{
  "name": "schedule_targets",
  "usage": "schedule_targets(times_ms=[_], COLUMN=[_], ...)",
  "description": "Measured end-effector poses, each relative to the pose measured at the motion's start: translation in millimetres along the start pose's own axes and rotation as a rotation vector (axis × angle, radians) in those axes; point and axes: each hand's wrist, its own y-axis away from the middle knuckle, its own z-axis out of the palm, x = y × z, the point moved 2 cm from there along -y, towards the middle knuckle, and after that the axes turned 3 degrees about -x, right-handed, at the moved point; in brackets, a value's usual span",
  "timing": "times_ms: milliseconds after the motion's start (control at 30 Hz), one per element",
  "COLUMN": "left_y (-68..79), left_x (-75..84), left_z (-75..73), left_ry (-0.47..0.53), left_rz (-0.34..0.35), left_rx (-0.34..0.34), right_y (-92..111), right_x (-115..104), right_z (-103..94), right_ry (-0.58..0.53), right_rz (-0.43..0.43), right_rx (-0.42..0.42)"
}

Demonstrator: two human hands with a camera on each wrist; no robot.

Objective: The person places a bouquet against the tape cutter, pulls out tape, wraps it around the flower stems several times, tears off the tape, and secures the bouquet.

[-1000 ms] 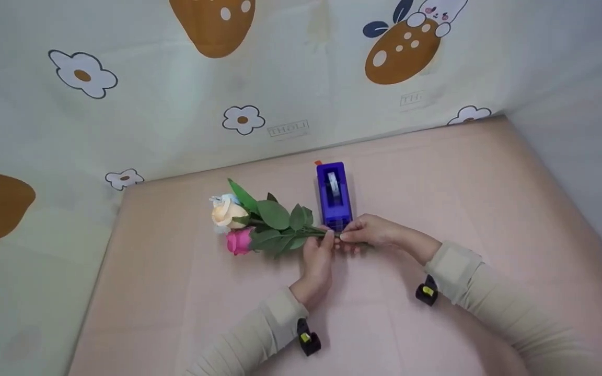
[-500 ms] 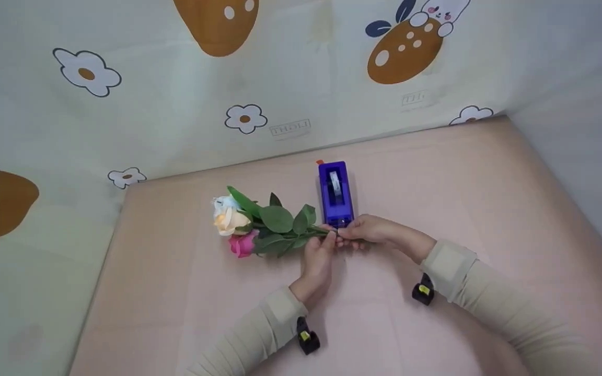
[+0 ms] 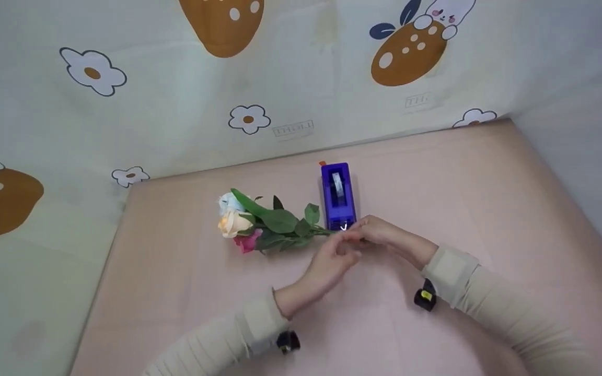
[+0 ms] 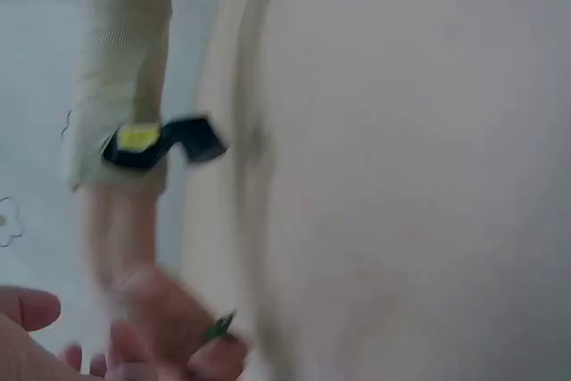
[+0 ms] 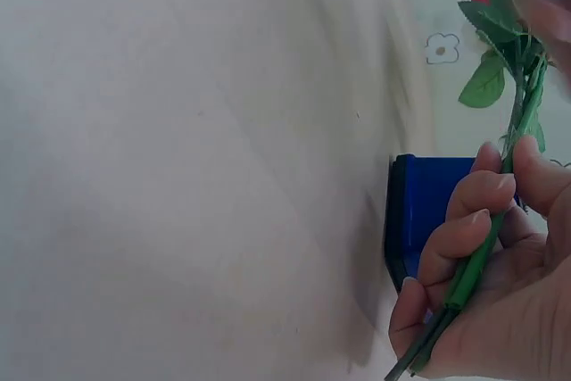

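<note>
My right hand (image 3: 379,230) holds the green stems of several artificial roses, its fingers curled round them in the right wrist view. Leaves (image 3: 280,222) and the cream (image 3: 234,223), pink (image 3: 249,242) and pale blue (image 3: 228,202) blooms point left in the head view. My left hand (image 3: 330,261) is off the stems, its fingers reaching toward the right fingertips; in the right wrist view it is a blur beside the leaves. Whether the hands touch is unclear. A blue-purple tape dispenser (image 3: 339,209) with a tape roll (image 3: 337,185) stands just beyond the hands.
A pinkish tabletop (image 3: 186,292) lies under everything. A patterned cloth wall (image 3: 301,78) rises along its back and sides. Black wrist cameras (image 3: 425,296) sit on both sleeves.
My left hand has let go of the stems and moved right, over toward the right fingertips. The blooms have turned slightly, showing more pale blue. The right hand has hardly moved.
</note>
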Motion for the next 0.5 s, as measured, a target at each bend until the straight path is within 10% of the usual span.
schedule_targets(times_ms=[100, 200, 500], left_y=[-26.6, -54.7, -92.2], left_x=[33.7, 47.5, 26.4], left_z=[-30.7, -52.0, -46.4], left_ry=[-0.431, -0.751, -1.046], left_rz=[0.029, -0.081, -0.336], left_rx=[-0.048, -0.082, -0.090], right_y=[1.1, 1.7, 5.3], right_x=[-0.2, 0.0, -1.8], right_z=[0.6, 1.6, 5.6], right_ry=[-0.017, -0.025, 0.013], right_rz=[0.004, 0.022, 0.016], right_rx=[0.017, 0.027, 0.099])
